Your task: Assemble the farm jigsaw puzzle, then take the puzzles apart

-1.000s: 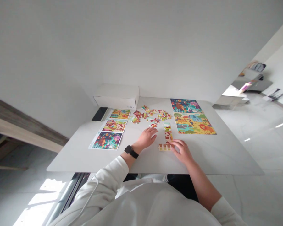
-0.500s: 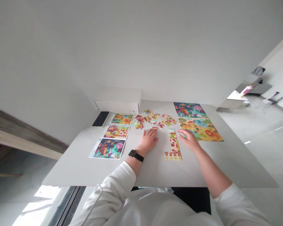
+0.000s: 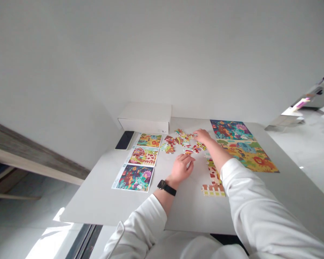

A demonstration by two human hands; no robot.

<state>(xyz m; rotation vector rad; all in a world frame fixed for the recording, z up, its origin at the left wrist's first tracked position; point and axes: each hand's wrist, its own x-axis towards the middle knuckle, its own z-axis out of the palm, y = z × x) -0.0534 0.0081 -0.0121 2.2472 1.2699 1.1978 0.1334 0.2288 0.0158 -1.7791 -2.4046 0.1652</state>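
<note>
My right hand (image 3: 202, 136) reaches far forward into a scatter of loose puzzle pieces (image 3: 182, 141) near the back of the white table (image 3: 102, 201); its fingers curl down onto the pieces, and I cannot see whether one is gripped. My left hand (image 3: 182, 167), with a black watch at the wrist, rests on the table just before the pile, fingers slightly spread and holding nothing. An L-shaped strip of joined pieces (image 3: 213, 183) lies under my right forearm.
Two finished puzzles (image 3: 243, 147) lie at the right. Three picture cards (image 3: 140, 160) lie in a row at the left, with a black phone (image 3: 124, 140) and a white box (image 3: 145, 118) behind them. The wall stands close behind the table.
My right hand left the joined strip and moved forward into the loose pieces. The left hand stayed near the pile. The view shifted so everything sits further right.
</note>
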